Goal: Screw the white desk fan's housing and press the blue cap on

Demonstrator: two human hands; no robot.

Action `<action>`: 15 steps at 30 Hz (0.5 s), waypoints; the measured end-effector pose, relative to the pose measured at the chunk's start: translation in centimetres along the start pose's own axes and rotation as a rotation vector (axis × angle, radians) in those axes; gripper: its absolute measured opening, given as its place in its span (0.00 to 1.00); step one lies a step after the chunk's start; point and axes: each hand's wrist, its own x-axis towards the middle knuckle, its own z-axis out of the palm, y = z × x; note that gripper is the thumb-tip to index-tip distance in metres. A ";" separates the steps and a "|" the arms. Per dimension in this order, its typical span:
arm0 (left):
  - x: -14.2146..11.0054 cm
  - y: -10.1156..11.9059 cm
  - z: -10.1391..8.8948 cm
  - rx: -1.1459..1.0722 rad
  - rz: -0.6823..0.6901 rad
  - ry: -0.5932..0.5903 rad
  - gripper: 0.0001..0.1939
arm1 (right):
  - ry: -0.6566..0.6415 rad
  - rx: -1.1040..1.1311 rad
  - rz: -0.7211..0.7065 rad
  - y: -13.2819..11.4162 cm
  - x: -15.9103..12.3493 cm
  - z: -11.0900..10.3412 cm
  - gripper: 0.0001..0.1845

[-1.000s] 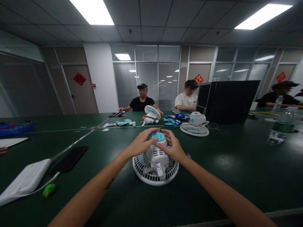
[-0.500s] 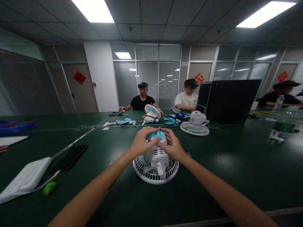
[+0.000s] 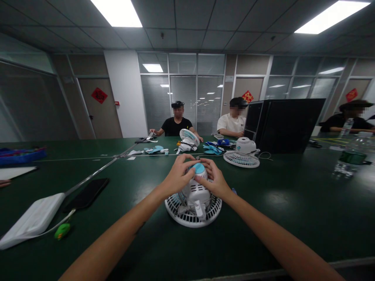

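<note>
A small white fan (image 3: 198, 197) lies face down on the green table in front of me, its round grille (image 3: 193, 224) flat on the tabletop and its base pointing up. The upturned base carries a light blue round cap (image 3: 199, 168). From the left, my left hand (image 3: 179, 171) curls around this cap, thumb at its near edge and fingers arched over the far side. My right hand (image 3: 216, 177) wraps the base from the right, thumb on the near side, its fingertips partly hidden behind. A white plug and bundled cord (image 3: 200, 210) rest against the fan's motor housing.
Two more fans stand farther back, one tilted (image 3: 188, 140) and one face down (image 3: 241, 154). A black computer case (image 3: 288, 125) is at right, near a water bottle (image 3: 353, 156). At left lie a phone (image 3: 88, 194) and a white power strip (image 3: 35, 216). People sit across the table.
My left hand's fingers have lifted and shifted slightly on the cap, showing more of its blue top. My right hand has barely moved. The person opposite has raised a hand slightly.
</note>
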 end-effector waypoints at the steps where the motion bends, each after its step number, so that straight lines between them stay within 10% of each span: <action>1: 0.0 0.1 -0.1 0.029 0.003 -0.005 0.19 | 0.000 0.000 0.001 0.0 0.0 0.0 0.35; 15: 0.3 -0.3 -1.2 -0.033 0.041 -0.102 0.18 | -0.001 -0.005 -0.006 0.5 0.0 -0.2 0.37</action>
